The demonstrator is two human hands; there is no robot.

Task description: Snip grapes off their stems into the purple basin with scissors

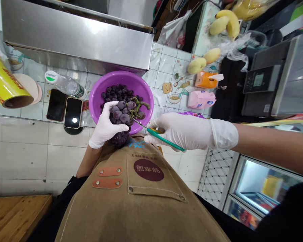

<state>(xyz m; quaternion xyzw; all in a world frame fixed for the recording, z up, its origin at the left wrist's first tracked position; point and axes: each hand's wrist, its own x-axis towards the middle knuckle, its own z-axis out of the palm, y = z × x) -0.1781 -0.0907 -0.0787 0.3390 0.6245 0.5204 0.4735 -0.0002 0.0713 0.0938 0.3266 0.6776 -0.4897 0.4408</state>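
Note:
In a white glove, my left hand [106,125] is closed around a bunch of dark purple grapes [120,115] at the near rim of a purple basin [121,78]. The bunch's green stem [138,106] points to the right. My right hand [176,129], gloved too, grips green-handled scissors [164,139]. Their metal tips reach in among the grapes by the stem, and I cannot tell whether the blades touch it. More loose grapes [117,92] lie inside the basin, behind my left hand.
Left of the basin are a plastic bottle [64,84], two phones [73,112] and a yellow film roll [8,82]. A steel box [78,37] stands behind. Tissue packs [201,99], mangoes [197,65] and bananas [229,23] lie to the right, near a grey machine [261,80].

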